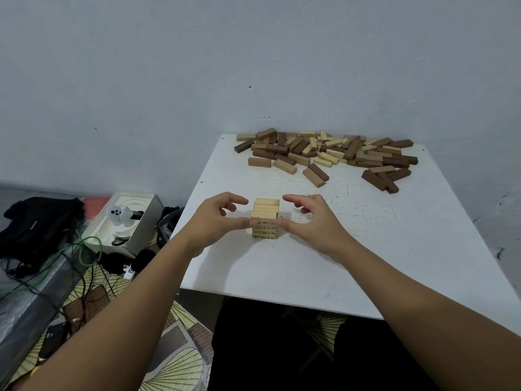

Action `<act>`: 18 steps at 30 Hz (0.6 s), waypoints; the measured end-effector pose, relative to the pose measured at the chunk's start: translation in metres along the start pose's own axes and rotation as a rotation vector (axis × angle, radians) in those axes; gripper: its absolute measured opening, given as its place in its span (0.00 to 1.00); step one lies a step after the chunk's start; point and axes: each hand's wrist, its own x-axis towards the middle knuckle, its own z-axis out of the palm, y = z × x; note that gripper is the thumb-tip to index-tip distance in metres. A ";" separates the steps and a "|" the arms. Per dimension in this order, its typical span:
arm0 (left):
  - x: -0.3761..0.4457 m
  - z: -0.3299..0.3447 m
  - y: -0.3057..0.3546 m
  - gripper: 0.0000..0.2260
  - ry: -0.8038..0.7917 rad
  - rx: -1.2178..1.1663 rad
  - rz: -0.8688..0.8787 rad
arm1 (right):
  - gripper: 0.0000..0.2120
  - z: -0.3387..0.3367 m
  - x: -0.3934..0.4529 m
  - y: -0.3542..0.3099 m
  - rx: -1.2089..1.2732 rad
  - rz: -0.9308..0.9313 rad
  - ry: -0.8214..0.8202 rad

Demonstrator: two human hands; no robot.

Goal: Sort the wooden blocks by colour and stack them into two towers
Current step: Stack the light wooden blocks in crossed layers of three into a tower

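A short tower of light wooden blocks [266,214] stands several layers high in the middle of the white table [366,249]. My left hand [214,221] is at its left side and my right hand [313,224] at its right. Both thumbs touch the tower's front corners about halfway up. The other fingers hang loosely curled, clear of the blocks, and hold nothing. A mixed pile of light and dark brown blocks [324,153] lies loose along the table's far edge, against the wall.
Bare tabletop lies between the tower and the pile. To the left, below the table, sit an open white box [124,221], a black bag [36,221] and tangled cables [84,249] on a patterned mat.
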 end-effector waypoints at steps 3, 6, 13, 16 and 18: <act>-0.004 0.003 -0.004 0.20 0.044 -0.045 0.016 | 0.30 0.007 -0.007 0.002 0.025 0.001 0.027; -0.008 0.006 -0.004 0.16 0.081 -0.088 0.025 | 0.30 0.011 -0.010 0.001 0.039 -0.001 0.045; -0.010 0.006 -0.003 0.07 0.132 -0.133 0.025 | 0.26 0.011 -0.007 0.000 0.040 -0.009 0.087; -0.009 0.006 -0.003 0.07 0.119 -0.139 0.025 | 0.25 0.011 -0.007 -0.002 0.033 -0.021 0.063; -0.009 0.007 -0.003 0.06 0.113 -0.147 0.025 | 0.25 0.011 -0.006 -0.002 0.030 -0.026 0.058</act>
